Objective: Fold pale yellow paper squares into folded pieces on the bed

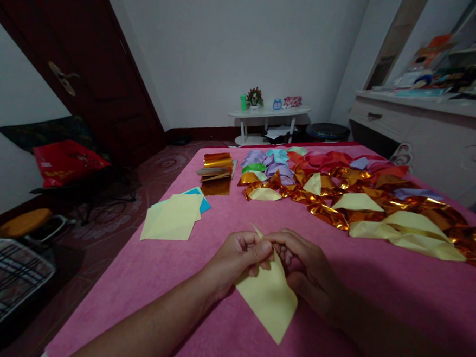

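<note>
A pale yellow sheet of paper hangs between my hands, one corner pointing toward me and a thin pinched tip rising above my fingers. My left hand is closed on its upper part, thumb on top. From the other side my right hand pinches the same upper part, its fingertips touching those of the left. The exact fold under the fingers is hidden. Flat yellow sheets lie to the left, with a blue sheet showing beneath them.
A stack of gold foil sheets sits at the back of the pink-covered table. Folded foil and coloured paper pieces spread across the right side. Beyond stand a small white table, a chair with a red bag, and a white cabinet.
</note>
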Motion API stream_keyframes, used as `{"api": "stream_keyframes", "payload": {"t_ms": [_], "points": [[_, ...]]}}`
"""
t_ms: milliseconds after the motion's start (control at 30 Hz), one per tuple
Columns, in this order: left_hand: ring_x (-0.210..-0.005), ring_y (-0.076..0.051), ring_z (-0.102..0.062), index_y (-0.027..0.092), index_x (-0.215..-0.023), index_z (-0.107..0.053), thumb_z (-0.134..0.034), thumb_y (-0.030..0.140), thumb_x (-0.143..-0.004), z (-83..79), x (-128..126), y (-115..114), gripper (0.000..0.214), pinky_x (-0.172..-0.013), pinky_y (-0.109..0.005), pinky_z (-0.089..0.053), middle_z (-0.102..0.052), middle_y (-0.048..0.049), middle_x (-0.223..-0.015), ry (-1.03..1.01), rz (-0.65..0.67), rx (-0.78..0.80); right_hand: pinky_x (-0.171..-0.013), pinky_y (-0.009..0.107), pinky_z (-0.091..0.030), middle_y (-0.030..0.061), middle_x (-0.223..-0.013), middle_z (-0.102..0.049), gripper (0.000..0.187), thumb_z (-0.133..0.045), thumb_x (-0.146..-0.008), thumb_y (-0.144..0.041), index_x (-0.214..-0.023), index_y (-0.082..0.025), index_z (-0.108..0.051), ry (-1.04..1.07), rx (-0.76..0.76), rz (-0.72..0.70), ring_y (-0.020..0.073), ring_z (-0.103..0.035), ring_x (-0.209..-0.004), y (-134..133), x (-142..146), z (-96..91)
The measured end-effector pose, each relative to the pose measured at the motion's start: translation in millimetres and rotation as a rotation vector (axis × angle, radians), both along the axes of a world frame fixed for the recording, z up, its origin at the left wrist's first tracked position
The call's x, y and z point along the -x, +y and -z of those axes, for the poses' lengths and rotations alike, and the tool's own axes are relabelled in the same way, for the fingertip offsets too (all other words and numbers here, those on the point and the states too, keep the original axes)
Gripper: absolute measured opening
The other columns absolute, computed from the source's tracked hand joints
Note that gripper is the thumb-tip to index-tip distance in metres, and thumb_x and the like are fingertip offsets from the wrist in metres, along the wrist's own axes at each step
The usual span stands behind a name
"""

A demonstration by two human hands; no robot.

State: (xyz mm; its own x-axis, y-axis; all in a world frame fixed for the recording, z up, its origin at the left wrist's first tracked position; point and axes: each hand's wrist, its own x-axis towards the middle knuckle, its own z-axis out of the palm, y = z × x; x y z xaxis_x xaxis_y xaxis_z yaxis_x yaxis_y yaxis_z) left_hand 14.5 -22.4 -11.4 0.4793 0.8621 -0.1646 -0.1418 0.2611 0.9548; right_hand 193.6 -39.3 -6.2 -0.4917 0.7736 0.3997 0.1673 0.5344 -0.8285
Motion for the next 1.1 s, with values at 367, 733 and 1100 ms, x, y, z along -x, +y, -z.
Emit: {"api": "stream_keyframes", "payload": {"t_ms": [367,733,1100], "points": [[-0.053,-0.006,-0.047,0.011,-0.071,-0.063,-0.072,0.045,-0.069,-5.0,1.4,0.5,0.036,-0.047,-0.017,-0.029,-0.058,-0.0018,-0.064,0.028,0.099,0.028,-0.049,0.021,-0.034,-0.0017,-0.065,-0.053,0.031,-0.040,-0.093,-0.047,-0.086,-0.019,-0.051,0.163,0.334,0.026,0.0104,-0.047,-0.055,-2.1,1.4,6.8],[-0.048,-0.005,-0.042,0.011,-0.072,-0.064,-0.077,0.047,-0.061,-9.8,-1.1,-2.9,0.040,-0.046,-0.018,-0.028,-0.056,0.0007,-0.059,0.111,0.097,0.030,-0.045,0.020,-0.028,-0.0043,-0.060,-0.049,0.042,-0.064,-0.071,-0.057,-0.074,-0.019,-0.044,0.290,0.631,0.017,0.0076,-0.040,-0.048,2.8,2.8,3.3],[-0.045,-0.004,-0.045,0.009,-0.075,-0.065,-0.070,0.026,-0.064,-1.2,5.4,3.3,0.021,-0.044,-0.016,-0.031,-0.058,-0.0013,-0.061,-0.103,0.048,0.099,-0.043,0.021,-0.032,-0.0023,-0.055,-0.052,0.029,-0.065,-0.078,-0.042,-0.068,-0.017,-0.055,0.552,0.741,0.336,0.0092,-0.044,-0.045,15.3,-4.4,19.5]]}}
